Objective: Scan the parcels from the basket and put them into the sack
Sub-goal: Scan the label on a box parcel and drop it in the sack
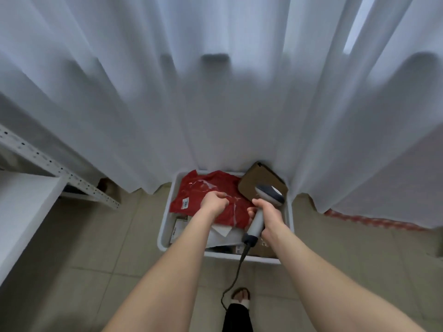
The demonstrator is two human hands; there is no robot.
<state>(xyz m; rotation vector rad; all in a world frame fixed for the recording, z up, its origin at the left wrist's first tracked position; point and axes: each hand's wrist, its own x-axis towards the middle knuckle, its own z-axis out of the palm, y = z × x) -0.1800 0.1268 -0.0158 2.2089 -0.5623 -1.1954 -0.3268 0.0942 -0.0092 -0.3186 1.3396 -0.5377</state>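
Head view is showing the left hand (213,203), the nearer one, seemingly pinching the red parcel (199,190) lying lengthwise across the basket's (164,226) far edge, while the right hand (266,212) is gripping the scanner (269,195) just beside it toward the right edge.

Light: daylight is filtering through the white curtain (215,104), soft, with the brightest strip top right.
Shadows: folds are greying; the floor (107,236) is sitting dimmer.
Blur: the whole frame is smearing slightly, edges worst.
Distortion: the wide angle is bowing the folds and the shelf rail (48,162).
Glare: tape on the red parcel (191,188) is glinting faintly.
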